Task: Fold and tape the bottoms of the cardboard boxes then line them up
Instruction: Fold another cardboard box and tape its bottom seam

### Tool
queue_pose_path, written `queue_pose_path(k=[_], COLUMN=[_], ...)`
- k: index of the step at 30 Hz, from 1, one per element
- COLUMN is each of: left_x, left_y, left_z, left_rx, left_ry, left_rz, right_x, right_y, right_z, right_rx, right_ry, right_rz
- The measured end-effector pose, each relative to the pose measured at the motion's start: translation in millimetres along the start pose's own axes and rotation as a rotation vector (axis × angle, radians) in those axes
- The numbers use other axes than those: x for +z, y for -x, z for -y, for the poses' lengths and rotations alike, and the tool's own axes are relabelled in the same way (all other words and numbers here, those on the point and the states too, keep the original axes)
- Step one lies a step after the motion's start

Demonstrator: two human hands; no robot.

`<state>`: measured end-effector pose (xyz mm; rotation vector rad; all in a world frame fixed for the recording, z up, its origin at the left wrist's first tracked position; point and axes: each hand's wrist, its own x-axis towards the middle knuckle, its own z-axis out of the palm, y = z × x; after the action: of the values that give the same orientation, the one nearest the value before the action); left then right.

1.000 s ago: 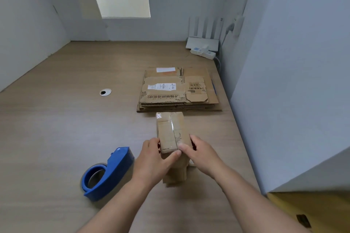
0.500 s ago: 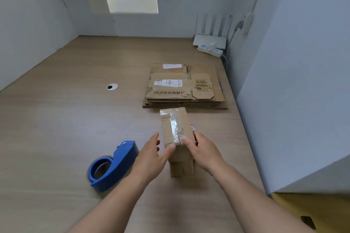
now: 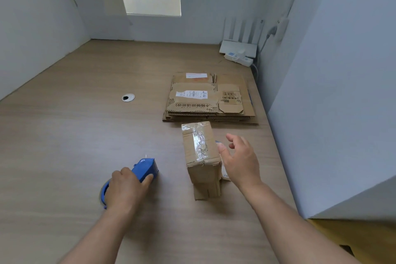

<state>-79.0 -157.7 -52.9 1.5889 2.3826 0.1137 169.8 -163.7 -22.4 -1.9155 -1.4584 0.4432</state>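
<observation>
Wood desk point(image 3: 64, 146), white walls point(image 3: 342, 92) — L hand point(image 3: 123, 191) grips dispenser point(image 3: 145, 168); R hand point(image 3: 240, 161) spread, empty.

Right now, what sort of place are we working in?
Probably a home or small-office desk used for packing: a wooden desktop with a cable grommet, a router and power strip in the corner, and a stack of flattened cardboard boxes.

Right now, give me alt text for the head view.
A person's left hand grips a blue tape dispenser on a wooden desk, while the open right hand is beside an upright taped cardboard box. Flattened boxes lie stacked behind.
</observation>
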Motion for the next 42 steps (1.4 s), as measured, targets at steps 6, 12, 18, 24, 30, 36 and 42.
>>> queue_pose_path(k=[6, 12, 18, 24, 30, 36, 42], left_x=[7.0, -5.3, -60.1, -87.7, -87.5, -85.8, -89.5], left_y=[-4.2, -5.7, 12.8, 31.1, 31.5, 24.6, 27.8], left_z=[9.9, 16.3, 7.4, -8.1, -15.3, -16.2, -16.3], left_rx=[-0.124, -0.035, 0.323, 0.566, 0.617, 0.608, 0.635], left_ry=[-0.035, 0.039, 0.657, 0.669, 0.577, 0.537, 0.632], left_rz=[0.112, 0.081, 0.253, 0.426, 0.528, 0.561, 0.558], right_x=[-6.2, -8.1, -19.3, -34.1, -39.0, -44.4, -49.2], right_y=[4.7, 9.0, 12.9, 11.4, 12.9, 10.1, 7.7], right_z=[0.9, 9.6, 34.1, 55.2, 61.2, 61.0, 51.4], right_rx=[-0.069, -0.148, -0.122, -0.043, -0.116, -0.112, -0.048], right_ry=[-0.017, -0.048, -0.392, -0.708, -0.720, -0.726, -0.730], right_rz=[-0.067, -0.127, 0.037, 0.467, 0.403, 0.249, 0.368])
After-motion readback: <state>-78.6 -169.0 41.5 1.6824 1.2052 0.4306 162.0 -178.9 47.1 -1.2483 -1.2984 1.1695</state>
